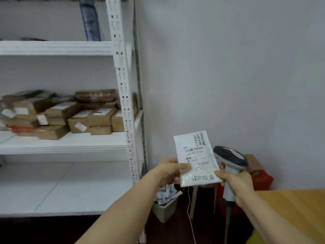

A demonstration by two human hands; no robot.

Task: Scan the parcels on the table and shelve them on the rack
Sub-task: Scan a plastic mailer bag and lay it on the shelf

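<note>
Pinching the white parcel (195,157) by its lower edge with the left grip (168,170), label up, held in the air between rack (123,85) and surface (295,208). Clasping the scanner (230,156) handle in the right grip (237,184). Probably mid-scan; shelving not yet done. Brown parcels (70,113) already crowding the middle shelf, leaving bare room along its front edge.

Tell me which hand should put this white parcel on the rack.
Left, probably. The left hand pinches the white parcel, and the rack stands on that side. The right hand grips the scanner, its thumb only touching the parcel's corner.
</note>
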